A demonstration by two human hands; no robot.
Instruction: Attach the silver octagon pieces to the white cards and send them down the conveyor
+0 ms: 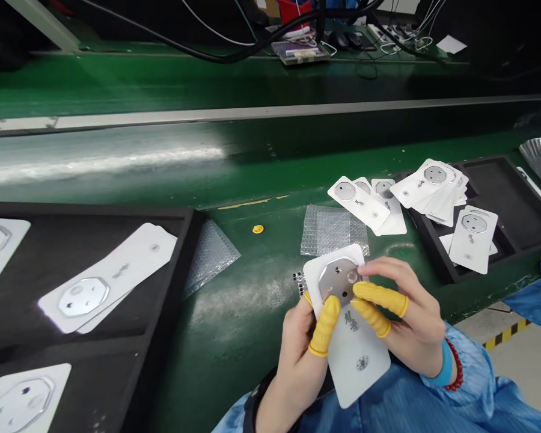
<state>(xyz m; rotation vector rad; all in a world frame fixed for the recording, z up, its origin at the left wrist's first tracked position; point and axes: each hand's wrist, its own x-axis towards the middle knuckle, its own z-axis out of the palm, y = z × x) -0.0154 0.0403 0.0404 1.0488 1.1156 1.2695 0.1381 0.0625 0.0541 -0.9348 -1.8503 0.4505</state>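
Observation:
Both my hands hold one white card (356, 355) with a shiny metal octagon plate near its top, low in the middle of the view. My left hand (304, 352) grips the card's left edge, its yellow-capped thumb lying on the card face below the plate. My right hand (403, 322) is closed on the right side, two yellow-capped fingers pressing on the plate's lower edge. Tiny dark parts (299, 279) lie on the bench just left of the card.
A black tray (171, 300) at left holds several similar cards. Another black tray (514, 204) at right carries a fanned pile of cards (437, 189). Bubble wrap (331, 231) and a small yellow cap (258, 229) lie on the green bench. A conveyor belt (117, 156) runs behind.

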